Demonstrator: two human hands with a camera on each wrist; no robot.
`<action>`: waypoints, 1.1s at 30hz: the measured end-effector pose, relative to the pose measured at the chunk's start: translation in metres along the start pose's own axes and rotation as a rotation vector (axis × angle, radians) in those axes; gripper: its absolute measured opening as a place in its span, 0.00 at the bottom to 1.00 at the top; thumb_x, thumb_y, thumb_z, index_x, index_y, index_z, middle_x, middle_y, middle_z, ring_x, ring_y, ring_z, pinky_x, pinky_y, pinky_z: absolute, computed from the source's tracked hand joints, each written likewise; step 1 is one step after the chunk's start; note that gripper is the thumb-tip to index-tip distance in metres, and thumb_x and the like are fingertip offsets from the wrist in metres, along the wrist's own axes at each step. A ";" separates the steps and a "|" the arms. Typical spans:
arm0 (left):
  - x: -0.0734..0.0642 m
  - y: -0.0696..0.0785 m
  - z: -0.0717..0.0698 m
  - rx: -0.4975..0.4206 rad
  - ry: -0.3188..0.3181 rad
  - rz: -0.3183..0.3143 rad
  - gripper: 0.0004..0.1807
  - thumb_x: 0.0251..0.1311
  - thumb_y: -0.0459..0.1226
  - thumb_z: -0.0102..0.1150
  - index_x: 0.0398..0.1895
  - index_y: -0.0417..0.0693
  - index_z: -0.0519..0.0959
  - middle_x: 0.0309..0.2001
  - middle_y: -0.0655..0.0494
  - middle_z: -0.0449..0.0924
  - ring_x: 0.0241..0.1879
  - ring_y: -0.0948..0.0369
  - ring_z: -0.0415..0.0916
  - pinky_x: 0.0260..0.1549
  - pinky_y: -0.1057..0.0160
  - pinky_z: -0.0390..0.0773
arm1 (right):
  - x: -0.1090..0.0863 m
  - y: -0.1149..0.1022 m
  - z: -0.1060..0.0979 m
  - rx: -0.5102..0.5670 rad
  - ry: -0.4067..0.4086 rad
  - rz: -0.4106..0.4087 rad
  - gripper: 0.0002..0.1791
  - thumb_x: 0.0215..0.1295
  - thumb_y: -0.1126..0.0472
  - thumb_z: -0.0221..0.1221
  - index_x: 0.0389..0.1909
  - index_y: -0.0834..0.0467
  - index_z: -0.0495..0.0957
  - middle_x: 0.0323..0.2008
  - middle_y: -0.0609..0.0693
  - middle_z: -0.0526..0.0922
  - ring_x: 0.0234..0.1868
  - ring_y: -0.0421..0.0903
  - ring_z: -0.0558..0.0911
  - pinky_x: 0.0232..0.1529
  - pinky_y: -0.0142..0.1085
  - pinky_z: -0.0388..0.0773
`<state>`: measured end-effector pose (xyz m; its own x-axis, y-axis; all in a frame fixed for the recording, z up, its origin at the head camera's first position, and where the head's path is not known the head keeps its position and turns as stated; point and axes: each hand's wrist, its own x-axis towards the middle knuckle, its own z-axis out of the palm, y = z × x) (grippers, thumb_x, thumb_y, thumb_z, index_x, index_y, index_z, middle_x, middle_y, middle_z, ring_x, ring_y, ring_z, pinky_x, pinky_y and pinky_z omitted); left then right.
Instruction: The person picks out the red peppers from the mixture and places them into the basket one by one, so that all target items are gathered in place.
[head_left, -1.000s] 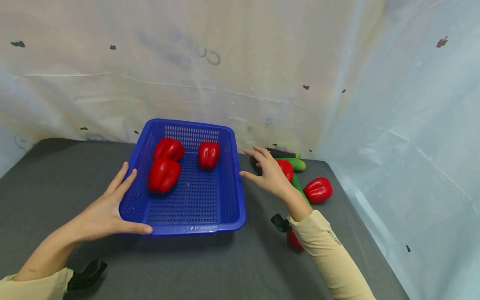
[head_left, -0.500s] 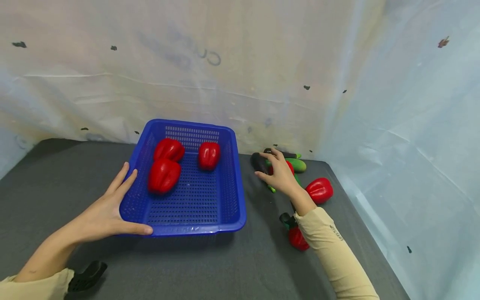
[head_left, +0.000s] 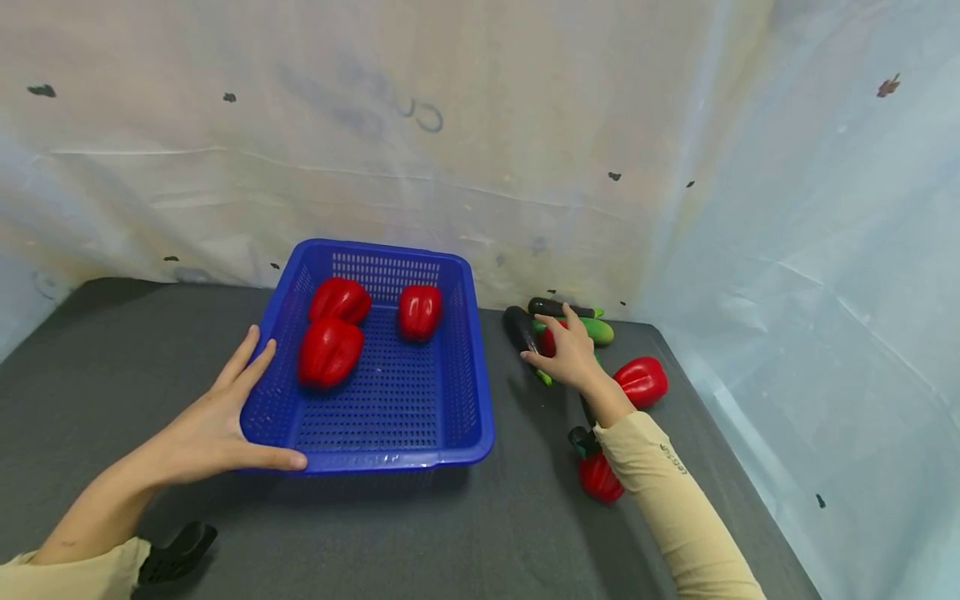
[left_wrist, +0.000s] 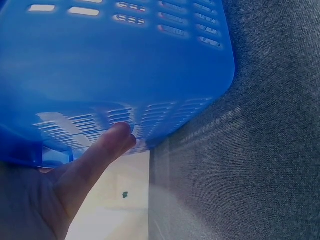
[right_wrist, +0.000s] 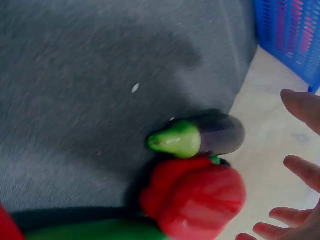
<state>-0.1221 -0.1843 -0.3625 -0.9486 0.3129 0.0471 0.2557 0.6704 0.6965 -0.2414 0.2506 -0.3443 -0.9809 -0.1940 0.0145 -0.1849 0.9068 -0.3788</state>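
Note:
My left hand [head_left: 210, 425] is spread at the near-left corner of a blue plastic basket [head_left: 390, 460]. Its thumb lies along the front rim and its straight fingers touch the left side; the left wrist view shows fingers against the outer wall [left_wrist: 125, 75]. Inside sit three red bell peppers [head_left: 331, 352]. My right hand [head_left: 573, 354] hovers with spread fingers above another red bell pepper [head_left: 548, 343], partly hidden beneath it. In the right wrist view that pepper [right_wrist: 200, 197] is apart from the fingers, beside a dark eggplant [right_wrist: 222, 134] with a green cap.
A second dark eggplant [head_left: 551, 307] and a green cucumber [head_left: 600, 331] lie behind the right hand. Further bell peppers lie to the right [head_left: 641, 382] and by the right sleeve [head_left: 600, 479]. Plastic sheeting [head_left: 480, 167] backs the grey table [head_left: 450, 542].
My right hand has moved right, from beside the basket's rim to over the bell pepper among the vegetables. The eggplant by it has come into view. My left hand and the basket stay put.

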 end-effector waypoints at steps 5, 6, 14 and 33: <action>0.000 0.001 0.001 0.007 0.001 0.002 0.73 0.37 0.51 0.77 0.76 0.49 0.31 0.75 0.53 0.14 0.70 0.28 0.36 0.49 0.23 0.57 | 0.003 0.012 0.001 -0.016 -0.030 -0.004 0.43 0.61 0.50 0.62 0.73 0.56 0.55 0.74 0.67 0.40 0.74 0.66 0.42 0.66 0.66 0.52; 0.000 0.001 0.001 0.004 0.000 0.001 0.73 0.37 0.51 0.77 0.76 0.49 0.31 0.75 0.53 0.14 0.70 0.28 0.35 0.49 0.23 0.57 | 0.004 0.015 0.000 -0.027 -0.037 -0.007 0.43 0.61 0.51 0.62 0.74 0.57 0.54 0.74 0.68 0.40 0.74 0.67 0.43 0.67 0.65 0.53; -0.001 0.001 0.001 -0.006 0.000 0.007 0.73 0.37 0.50 0.77 0.76 0.48 0.31 0.75 0.52 0.15 0.70 0.28 0.35 0.49 0.23 0.57 | 0.011 0.021 -0.002 -0.074 -0.102 0.018 0.45 0.60 0.54 0.64 0.74 0.57 0.53 0.73 0.70 0.41 0.72 0.72 0.43 0.65 0.68 0.52; -0.001 0.001 0.000 -0.013 0.003 0.008 0.72 0.37 0.49 0.77 0.76 0.47 0.32 0.75 0.52 0.15 0.69 0.28 0.37 0.49 0.23 0.57 | 0.018 0.036 -0.002 -0.078 -0.138 0.030 0.45 0.51 0.67 0.63 0.72 0.60 0.56 0.71 0.73 0.47 0.67 0.76 0.54 0.60 0.63 0.66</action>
<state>-0.1205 -0.1840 -0.3619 -0.9471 0.3162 0.0548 0.2610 0.6594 0.7051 -0.2661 0.2807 -0.3562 -0.9693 -0.2115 -0.1252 -0.1654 0.9381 -0.3045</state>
